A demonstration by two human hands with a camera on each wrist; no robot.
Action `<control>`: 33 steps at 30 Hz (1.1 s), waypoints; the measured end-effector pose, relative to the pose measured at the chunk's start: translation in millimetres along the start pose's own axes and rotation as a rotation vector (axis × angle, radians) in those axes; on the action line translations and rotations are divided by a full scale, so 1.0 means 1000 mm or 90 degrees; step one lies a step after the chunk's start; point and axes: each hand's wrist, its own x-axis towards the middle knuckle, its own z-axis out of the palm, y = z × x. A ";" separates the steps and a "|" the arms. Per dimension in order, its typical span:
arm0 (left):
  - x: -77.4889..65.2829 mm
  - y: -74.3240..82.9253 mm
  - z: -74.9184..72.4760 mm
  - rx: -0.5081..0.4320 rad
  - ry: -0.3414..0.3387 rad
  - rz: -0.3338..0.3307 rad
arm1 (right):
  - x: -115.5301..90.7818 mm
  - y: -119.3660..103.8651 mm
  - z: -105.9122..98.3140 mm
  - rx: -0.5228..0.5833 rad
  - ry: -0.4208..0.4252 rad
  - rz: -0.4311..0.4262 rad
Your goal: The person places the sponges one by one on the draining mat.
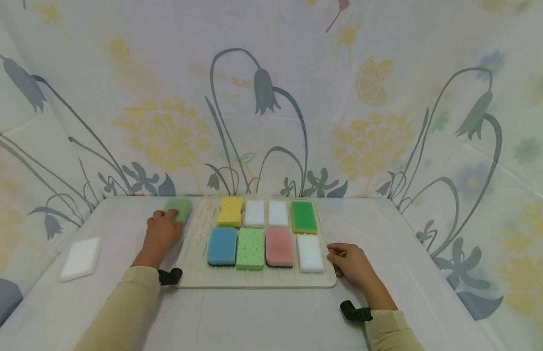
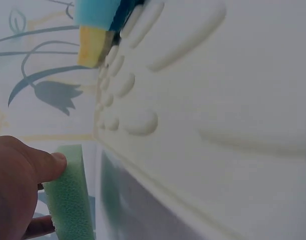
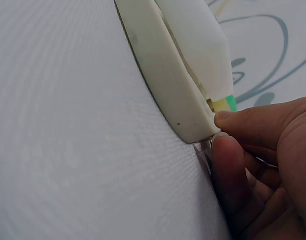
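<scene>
My left hand holds a pale green sponge just beyond the left edge of a cream ribbed tray. In the left wrist view the thumb and fingers grip this porous green sponge on its sides, beside the tray's corner. My right hand pinches the tray's right rim between thumb and index finger, which the right wrist view shows close up at the rim. Two rows of sponges lie on the tray. The nearest to my right hand is a white sponge.
The tray's back row has a yellow sponge, two white ones and a green one. In front lie a blue sponge, a speckled green one and a pink one. A white block lies on the table's left. Patterned cloth hangs behind.
</scene>
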 end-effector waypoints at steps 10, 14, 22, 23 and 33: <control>-0.005 0.011 0.002 0.001 -0.016 0.021 | 0.000 -0.002 -0.001 0.008 -0.004 -0.002; -0.007 0.016 0.003 -0.005 -0.023 0.026 | -0.001 -0.002 -0.001 0.008 -0.002 -0.007; -0.011 0.026 0.006 -0.011 -0.027 0.025 | -0.002 -0.001 0.000 0.005 0.000 -0.005; -0.011 0.026 0.007 -0.012 -0.027 0.029 | -0.002 -0.001 0.000 0.004 0.000 -0.005; -0.010 0.035 0.012 -0.007 -0.027 0.044 | -0.001 -0.001 0.000 0.006 -0.003 -0.002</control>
